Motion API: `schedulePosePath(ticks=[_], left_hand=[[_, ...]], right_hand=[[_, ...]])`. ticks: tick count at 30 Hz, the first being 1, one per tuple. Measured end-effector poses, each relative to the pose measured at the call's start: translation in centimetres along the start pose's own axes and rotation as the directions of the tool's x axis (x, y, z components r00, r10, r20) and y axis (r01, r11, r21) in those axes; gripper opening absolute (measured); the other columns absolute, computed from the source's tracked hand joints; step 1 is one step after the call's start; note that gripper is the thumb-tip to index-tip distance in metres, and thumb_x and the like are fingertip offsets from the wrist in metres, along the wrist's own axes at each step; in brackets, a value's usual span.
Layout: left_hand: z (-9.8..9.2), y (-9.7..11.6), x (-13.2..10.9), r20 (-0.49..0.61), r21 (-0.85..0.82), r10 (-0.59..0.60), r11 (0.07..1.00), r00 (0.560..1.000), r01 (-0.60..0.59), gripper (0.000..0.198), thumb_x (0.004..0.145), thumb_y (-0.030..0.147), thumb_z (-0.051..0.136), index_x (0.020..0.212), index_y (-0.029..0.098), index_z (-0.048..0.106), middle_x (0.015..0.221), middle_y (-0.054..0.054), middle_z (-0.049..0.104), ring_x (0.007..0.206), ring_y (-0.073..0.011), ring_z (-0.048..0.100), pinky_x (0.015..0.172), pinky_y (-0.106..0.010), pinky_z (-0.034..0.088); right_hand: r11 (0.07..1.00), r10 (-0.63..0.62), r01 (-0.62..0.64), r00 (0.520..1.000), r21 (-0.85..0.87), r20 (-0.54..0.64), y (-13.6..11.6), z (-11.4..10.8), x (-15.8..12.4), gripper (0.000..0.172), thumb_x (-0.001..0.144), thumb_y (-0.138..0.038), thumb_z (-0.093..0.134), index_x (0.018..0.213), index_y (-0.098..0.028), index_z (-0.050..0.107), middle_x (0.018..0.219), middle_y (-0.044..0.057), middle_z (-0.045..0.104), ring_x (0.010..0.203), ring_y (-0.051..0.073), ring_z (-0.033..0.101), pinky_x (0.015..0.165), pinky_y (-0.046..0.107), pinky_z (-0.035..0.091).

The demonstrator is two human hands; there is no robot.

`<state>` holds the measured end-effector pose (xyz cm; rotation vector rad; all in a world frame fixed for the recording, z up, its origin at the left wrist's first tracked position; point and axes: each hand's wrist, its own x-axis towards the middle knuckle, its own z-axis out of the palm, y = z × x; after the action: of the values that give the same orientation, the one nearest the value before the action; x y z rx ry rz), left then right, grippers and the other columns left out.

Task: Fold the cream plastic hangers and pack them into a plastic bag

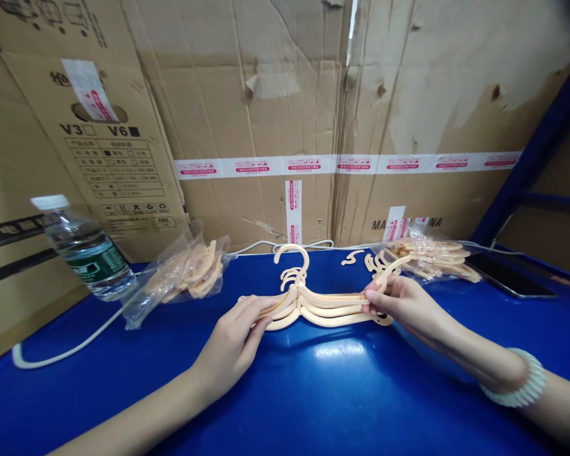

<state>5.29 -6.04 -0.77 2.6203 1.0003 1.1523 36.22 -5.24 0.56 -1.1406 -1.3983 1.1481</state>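
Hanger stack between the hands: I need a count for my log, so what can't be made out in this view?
Hanger stack: exact count; hangers overlap, ends covered by the left hand and right hand, head view.
Left bag and right bag: how many hangers inside; crinkled plastic hides them, head view.
Carton label: print too small to read, head view.

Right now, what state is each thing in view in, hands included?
left hand: closed on the left end of the stack of hangers.
right hand: closed on the stack's right end.
stack of hangers: bunched together, held at both ends.
water bottle: cap on.
left bag: lying down, hangers inside.
right bag: lying down, hangers inside.
phone: flat, screen dark.
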Motion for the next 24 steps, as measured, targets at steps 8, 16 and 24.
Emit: schedulePosePath(ticks=[8, 16, 24], left_hand=[[-0.6, 0.4, 0.3, -0.018, -0.072, -0.099, 0.993, 0.995, 0.098, 0.02, 0.096, 0.02, 0.05, 0.113, 0.023, 0.059, 0.106, -0.005, 0.065, 0.097, -0.0182, 0.065, 0.083, -0.029, 0.055], [-3.9, -1.0, 1.6, 0.042, 0.096, 0.08, 0.992, 0.996, -0.084, 0.013, 0.096, 0.019, 0.052, 0.103, 0.02, 0.063, 0.095, -0.005, 0.064, 0.087, -0.0167, 0.061, 0.077, -0.027, 0.05], [-5.3, -1.8, 1.6, 0.305, 0.202, 0.184, 0.946, 0.934, -0.252, 0.013, 0.098, 0.018, 0.049, 0.097, 0.017, 0.062, 0.09, -0.005, 0.064, 0.084, -0.019, 0.056, 0.074, -0.03, 0.043]], right_hand=[[0.974, 0.014, -0.002, 0.999, 0.226, -0.051, -0.5, 0.3, -0.3, 0.038, 0.063, -0.044, 0.087, 0.082, -0.018, 0.068, 0.064, 0.001, 0.063, 0.06, 0.015, 0.06, 0.053, 0.025, 0.045], [0.978, -0.042, 0.057, 0.996, 0.203, -0.074, -1.7, -3.2, 1.0, 0.028, 0.067, -0.043, 0.083, 0.08, -0.02, 0.076, 0.079, 0.005, 0.066, 0.059, 0.013, 0.053, 0.044, 0.023, 0.04], [0.905, -0.029, 0.172, 0.937, -0.39, 0.347, -2.9, -7.9, 1.9, 0.029, 0.072, -0.046, 0.079, 0.079, -0.018, 0.076, 0.07, 0.005, 0.069, 0.06, 0.017, 0.061, 0.054, 0.028, 0.048]])
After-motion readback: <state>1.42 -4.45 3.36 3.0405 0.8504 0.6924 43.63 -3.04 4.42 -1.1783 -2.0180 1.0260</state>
